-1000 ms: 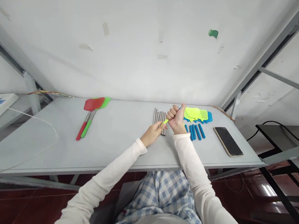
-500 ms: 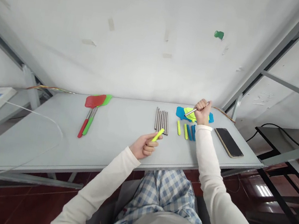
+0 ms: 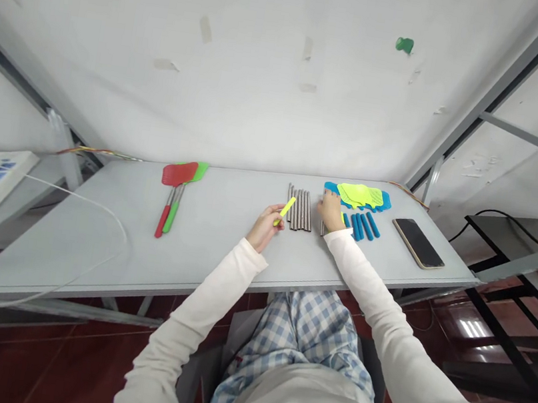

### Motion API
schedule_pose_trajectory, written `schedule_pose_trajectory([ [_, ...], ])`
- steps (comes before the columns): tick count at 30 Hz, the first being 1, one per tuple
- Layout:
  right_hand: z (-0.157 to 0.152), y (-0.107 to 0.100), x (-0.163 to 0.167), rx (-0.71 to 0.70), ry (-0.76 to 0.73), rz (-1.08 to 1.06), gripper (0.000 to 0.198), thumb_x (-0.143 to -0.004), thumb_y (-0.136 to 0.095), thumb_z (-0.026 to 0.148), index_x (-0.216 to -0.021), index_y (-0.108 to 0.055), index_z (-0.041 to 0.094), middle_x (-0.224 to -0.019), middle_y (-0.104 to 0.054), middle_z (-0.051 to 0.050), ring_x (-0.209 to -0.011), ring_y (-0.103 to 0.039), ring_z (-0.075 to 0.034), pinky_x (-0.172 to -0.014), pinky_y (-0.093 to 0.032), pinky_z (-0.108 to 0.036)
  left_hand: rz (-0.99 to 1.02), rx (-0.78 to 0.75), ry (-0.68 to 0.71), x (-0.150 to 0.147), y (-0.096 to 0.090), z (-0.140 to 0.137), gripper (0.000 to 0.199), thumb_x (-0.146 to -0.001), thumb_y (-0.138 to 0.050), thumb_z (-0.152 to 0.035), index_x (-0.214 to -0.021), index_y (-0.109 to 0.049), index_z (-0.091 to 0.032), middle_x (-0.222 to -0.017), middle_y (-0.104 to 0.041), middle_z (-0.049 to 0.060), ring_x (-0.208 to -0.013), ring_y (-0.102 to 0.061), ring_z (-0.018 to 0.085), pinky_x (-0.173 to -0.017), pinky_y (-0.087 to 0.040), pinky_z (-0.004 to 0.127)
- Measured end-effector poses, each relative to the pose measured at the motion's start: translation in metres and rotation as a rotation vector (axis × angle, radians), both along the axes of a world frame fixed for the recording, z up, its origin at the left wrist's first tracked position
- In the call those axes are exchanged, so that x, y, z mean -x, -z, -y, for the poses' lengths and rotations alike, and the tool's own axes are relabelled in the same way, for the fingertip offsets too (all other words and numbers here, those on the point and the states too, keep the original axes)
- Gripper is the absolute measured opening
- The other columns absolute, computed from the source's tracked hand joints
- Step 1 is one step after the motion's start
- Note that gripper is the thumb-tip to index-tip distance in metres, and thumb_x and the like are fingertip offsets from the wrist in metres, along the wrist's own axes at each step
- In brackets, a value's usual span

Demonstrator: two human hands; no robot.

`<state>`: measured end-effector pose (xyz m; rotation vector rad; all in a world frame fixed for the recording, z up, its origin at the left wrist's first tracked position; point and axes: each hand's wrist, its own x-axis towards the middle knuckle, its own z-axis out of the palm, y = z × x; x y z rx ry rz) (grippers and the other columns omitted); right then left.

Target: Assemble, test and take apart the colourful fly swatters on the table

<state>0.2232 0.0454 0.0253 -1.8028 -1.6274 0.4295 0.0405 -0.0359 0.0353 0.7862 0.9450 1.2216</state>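
Note:
My left hand (image 3: 266,225) is closed on a yellow handle grip (image 3: 286,211), held slanting upward above the table. To its right, a row of several metal rods (image 3: 302,212) lies side by side. My right hand (image 3: 331,211) is lowered to the table with its fingers closed on a metal rod (image 3: 322,228), whose ends show above and below the fingers. Behind it lie yellow fly swatter heads (image 3: 361,195) on top of blue swatter heads (image 3: 386,201). Several blue handle grips (image 3: 363,226) lie in a row beside that hand, which partly hides a yellow grip.
Toward the left lie a red fly swatter (image 3: 169,193) and a green fly swatter (image 3: 175,208), overlapping. A phone (image 3: 418,243) rests at the right. A white cable (image 3: 110,215) crosses the left end of the table (image 3: 211,247); the wall stands behind.
My right hand has come down and left with the metal rod, from over the swatter heads to beside the row of rods. My left hand still holds the yellow grip. The view has shifted slightly.

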Motion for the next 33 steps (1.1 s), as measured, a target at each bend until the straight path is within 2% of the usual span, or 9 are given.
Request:
schedule_pose_trajectory([
  [3,0.009,0.007,-0.006,-0.032,0.029,0.456,0.039,-0.083,-0.034,0.005,-0.112,-0.060,0.002,-0.117,-0.054,-0.028,-0.113,-0.045,-0.037,-0.091,-0.035,-0.048,-0.094,-0.068,-0.046,-0.009,0.002,-0.011,0.030,-0.069,-0.049,-0.008,-0.097,-0.055,-0.016,-0.092,-0.055,0.002,-0.060,-0.053,0.004,-0.063,-0.044,0.023],
  [5,0.013,0.007,-0.009,-0.062,-0.001,0.493,0.038,-0.088,-0.035,0.012,-0.113,-0.063,0.007,-0.120,-0.053,-0.025,-0.113,-0.044,-0.036,-0.091,-0.034,-0.048,-0.164,-0.110,-0.054,-0.018,0.004,-0.019,0.029,-0.072,-0.049,-0.007,-0.099,-0.052,-0.017,-0.105,-0.055,0.004,-0.068,-0.058,0.006,-0.066,-0.046,0.023],
  [8,0.017,0.001,-0.009,-0.110,-0.071,0.286,0.040,-0.095,-0.032,0.032,-0.110,-0.066,0.018,-0.117,-0.057,-0.017,-0.111,-0.045,-0.032,-0.094,-0.032,-0.048,-0.278,-0.216,-0.062,-0.033,0.008,-0.030,0.026,-0.078,-0.050,-0.009,-0.102,-0.047,-0.019,-0.117,-0.052,0.008,-0.078,-0.062,0.009,-0.072,-0.049,0.026],
  [11,0.020,-0.005,-0.004,-0.068,-0.209,-0.060,0.057,-0.098,-0.017,0.048,-0.092,-0.068,0.022,-0.095,-0.064,-0.008,-0.103,-0.050,-0.026,-0.097,-0.031,-0.046,-0.380,-0.375,-0.064,-0.045,0.013,-0.036,0.026,-0.081,-0.053,-0.011,-0.102,-0.042,-0.021,-0.119,-0.048,0.009,-0.086,-0.064,0.012,-0.081,-0.051,0.032],
  [16,0.021,-0.008,0.002,-0.126,-0.399,-0.440,0.050,-0.084,-0.040,0.067,-0.073,-0.054,0.021,-0.073,-0.055,-0.001,-0.074,-0.051,-0.017,-0.076,-0.042,-0.032,-0.479,-0.549,-0.011,-0.052,0.020,-0.036,0.029,-0.082,-0.059,-0.017,-0.104,-0.040,-0.021,-0.114,-0.049,0.009,-0.087,-0.064,0.014,-0.082,-0.052,0.035],
  [19,0.019,-0.013,-0.006,-0.171,-0.365,-0.608,0.049,-0.080,-0.046,0.069,-0.077,-0.054,0.021,-0.068,-0.051,0.001,-0.066,-0.049,-0.014,-0.067,-0.042,-0.028,-0.603,-0.569,0.002,-0.051,0.018,-0.033,0.023,-0.085,-0.055,-0.020,-0.106,-0.045,-0.020,-0.108,-0.056,0.008,-0.088,-0.063,0.016,-0.083,-0.051,0.035],
  [22,0.015,-0.018,-0.023,-0.296,-0.171,-0.712,0.047,-0.084,-0.041,0.068,-0.079,-0.051,0.022,-0.063,-0.045,0.002,-0.060,-0.045,-0.013,-0.061,-0.040,-0.027,-0.808,-0.722,0.145,-0.052,0.012,-0.032,0.018,-0.088,-0.047,-0.019,-0.104,-0.056,-0.021,-0.107,-0.062,0.007,-0.103,-0.060,0.019,-0.095,-0.044,0.037],
  [27,0.010,-0.015,-0.052,-0.339,0.054,-0.594,0.040,-0.090,-0.036,0.060,-0.079,-0.047,0.023,-0.067,-0.045,0.003,-0.063,-0.046,-0.013,-0.062,-0.040,-0.026,-1.130,-0.971,0.502,-0.057,0.010,-0.038,0.033,-0.084,-0.044,-0.014,-0.107,-0.064,-0.024,-0.123,-0.063,0.006,-0.122,-0.052,0.022,-0.107,-0.029,0.042],
  [33,0.014,0.001,-0.061,-0.175,-0.072,-0.211,0.034,-0.090,-0.046,0.043,-0.113,-0.049,0.018,-0.055,-0.043,0.008,-0.055,-0.044,-0.015,-0.061,-0.036,-0.027,-1.233,-1.090,0.476,-0.052,0.019,-0.050,0.025,-0.085,-0.044,-0.020,-0.091,-0.067,-0.023,-0.130,-0.059,0.009,-0.128,-0.047,0.026,-0.108,-0.023,0.046],
])
